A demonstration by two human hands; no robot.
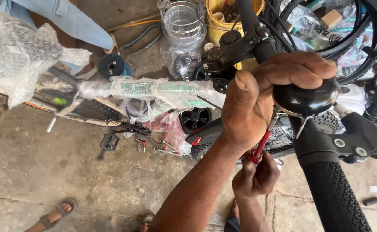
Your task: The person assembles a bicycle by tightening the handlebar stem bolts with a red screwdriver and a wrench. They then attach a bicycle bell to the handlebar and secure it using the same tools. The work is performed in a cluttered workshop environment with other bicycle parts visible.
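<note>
The black rubber grip (334,195) of the bicycle handlebar (257,47) fills the lower right foreground, with a black brake lever clamp (360,139) just above it. The right hand (257,176) sits below the bar, fingers closed around the red handle of a screwdriver (262,144), whose shaft runs up toward the underside of a black dome bell (306,99). The left hand (261,96) is wrapped over the handlebar, gripping the bell, which sits on the bar just above the lever clamp.

The floor (46,172) is rough grey stone slabs with open joints. A sandalled foot (55,212) stands at the lower left edge. On the floor beyond lie a black pedal (110,141) and loose wrenches (165,148). A bicycle frame (149,90) wrapped in clear plastic film lies across the middle, beside a small black wheel (195,118). A bubble-wrap bundle (16,53) occupies the upper left.

Further back stand a wire basket (182,21) and a yellow bucket (220,23). Black tyres (368,30) lean at the upper right. The leg of another person in light blue trousers (68,19) shows at the top left.
</note>
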